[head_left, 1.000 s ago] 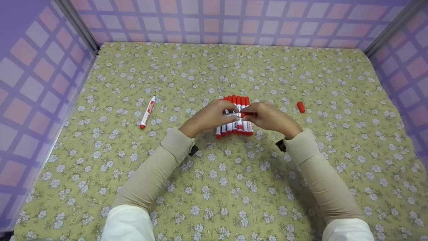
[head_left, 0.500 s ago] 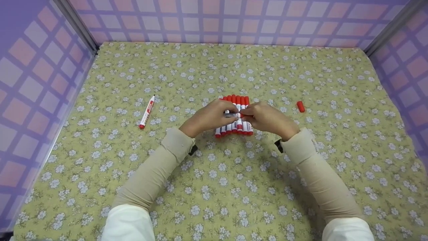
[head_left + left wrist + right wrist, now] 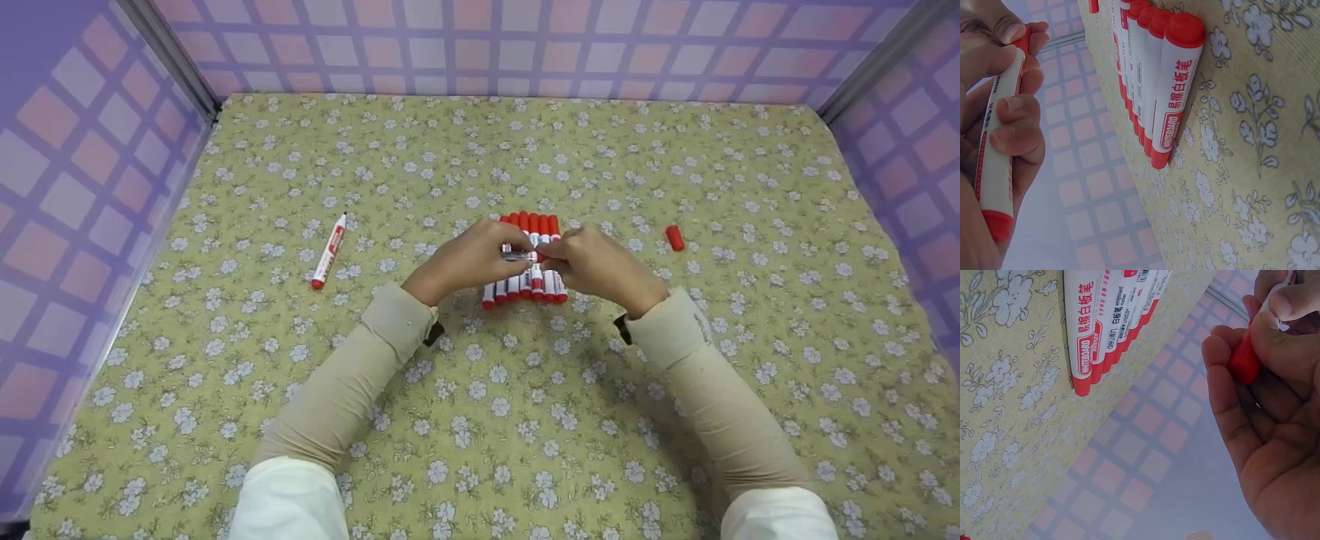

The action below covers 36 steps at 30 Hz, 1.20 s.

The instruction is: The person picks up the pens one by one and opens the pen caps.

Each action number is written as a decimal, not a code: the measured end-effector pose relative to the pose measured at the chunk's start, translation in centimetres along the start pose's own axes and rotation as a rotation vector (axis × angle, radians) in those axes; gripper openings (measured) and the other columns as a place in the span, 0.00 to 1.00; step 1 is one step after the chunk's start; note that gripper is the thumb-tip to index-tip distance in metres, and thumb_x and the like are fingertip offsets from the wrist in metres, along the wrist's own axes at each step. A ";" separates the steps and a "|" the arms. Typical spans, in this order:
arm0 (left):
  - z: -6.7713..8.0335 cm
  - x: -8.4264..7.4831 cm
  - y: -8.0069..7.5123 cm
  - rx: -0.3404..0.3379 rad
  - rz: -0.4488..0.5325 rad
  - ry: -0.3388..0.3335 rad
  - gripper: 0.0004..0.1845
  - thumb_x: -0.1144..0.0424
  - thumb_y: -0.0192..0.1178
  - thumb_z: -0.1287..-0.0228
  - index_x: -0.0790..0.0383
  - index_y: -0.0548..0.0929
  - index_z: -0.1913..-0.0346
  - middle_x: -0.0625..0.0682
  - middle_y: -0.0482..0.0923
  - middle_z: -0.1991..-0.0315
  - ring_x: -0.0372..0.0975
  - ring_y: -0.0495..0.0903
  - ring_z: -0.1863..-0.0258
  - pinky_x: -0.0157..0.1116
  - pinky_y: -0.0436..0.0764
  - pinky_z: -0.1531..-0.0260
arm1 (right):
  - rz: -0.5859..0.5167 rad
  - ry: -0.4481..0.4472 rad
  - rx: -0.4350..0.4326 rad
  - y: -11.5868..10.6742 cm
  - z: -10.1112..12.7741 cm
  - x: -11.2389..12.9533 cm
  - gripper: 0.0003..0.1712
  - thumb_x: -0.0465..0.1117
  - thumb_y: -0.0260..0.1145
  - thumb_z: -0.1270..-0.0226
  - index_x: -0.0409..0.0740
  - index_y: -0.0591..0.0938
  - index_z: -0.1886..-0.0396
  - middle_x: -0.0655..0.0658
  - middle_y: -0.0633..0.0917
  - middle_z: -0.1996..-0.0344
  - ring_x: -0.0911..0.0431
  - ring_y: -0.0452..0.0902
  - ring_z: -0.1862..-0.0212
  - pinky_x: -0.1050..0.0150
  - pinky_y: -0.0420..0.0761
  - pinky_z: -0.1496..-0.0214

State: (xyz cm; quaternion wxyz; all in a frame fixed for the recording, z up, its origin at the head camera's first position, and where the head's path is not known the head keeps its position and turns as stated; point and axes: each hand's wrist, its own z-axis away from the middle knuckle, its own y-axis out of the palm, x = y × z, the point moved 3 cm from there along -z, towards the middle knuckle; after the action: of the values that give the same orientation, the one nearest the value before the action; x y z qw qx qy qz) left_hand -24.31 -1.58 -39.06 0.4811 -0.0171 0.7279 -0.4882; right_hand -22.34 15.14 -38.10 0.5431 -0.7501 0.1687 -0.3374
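Note:
Both hands meet above a row of whiteboard markers at the table's middle. My left hand grips the white barrel of a whiteboard marker, its red butt end down by the palm in the left wrist view. At the other end, my right hand pinches the marker's red cap between thumb and fingers. Cap and barrel sit in line, and the joint is partly hidden by fingers. In the row, the markers lie side by side with red caps pointing away; the hands cover their middles in the head view.
An uncapped whiteboard marker lies at the left, tip pointing away. A loose red cap lies at the right. The flowered tablecloth runs up to checked partition walls at the back and sides.
My right hand has shifted slightly left toward the left hand, and less of the red cap shows between its fingers. The left hand, the row and the loose items stay put.

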 end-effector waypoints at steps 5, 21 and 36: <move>0.0 0.1 -0.2 0.000 0.017 -0.016 0.10 0.63 0.60 0.34 0.60 0.85 0.53 0.50 0.84 0.56 0.39 0.80 0.60 0.36 0.79 0.58 | 0.001 -0.011 -0.023 0.2 0.0 0.0 0.08 0.28 0.61 0.35 0.35 0.86 0.63 0.42 0.83 0.79 0.58 0.67 0.81 0.67 0.71 0.76; -0.1 1.1 -0.6 -0.016 0.183 -0.038 0.09 0.62 0.61 0.35 0.62 0.87 0.57 0.52 0.84 0.60 0.38 0.75 0.67 0.32 0.76 0.63 | 0.049 -0.045 -0.077 -0.1 -0.1 0.4 0.10 0.30 0.66 0.38 0.35 0.87 0.57 0.37 0.88 0.63 0.49 0.86 0.65 0.59 0.84 0.61; 0.2 1.3 -0.2 0.017 0.183 -0.079 0.10 0.61 0.60 0.34 0.61 0.86 0.55 0.52 0.84 0.58 0.38 0.74 0.67 0.33 0.75 0.64 | 0.057 -0.017 -0.048 -0.2 0.2 0.4 0.08 0.30 0.65 0.37 0.35 0.87 0.59 0.39 0.88 0.69 0.51 0.82 0.70 0.61 0.84 0.66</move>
State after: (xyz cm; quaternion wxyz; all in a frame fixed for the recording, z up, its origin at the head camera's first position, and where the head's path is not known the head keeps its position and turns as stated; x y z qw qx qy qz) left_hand -24.98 -2.46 -39.82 0.5519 0.0343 0.7028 -0.4475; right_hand -21.91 15.15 -37.82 0.5356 -0.7608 0.1933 -0.3113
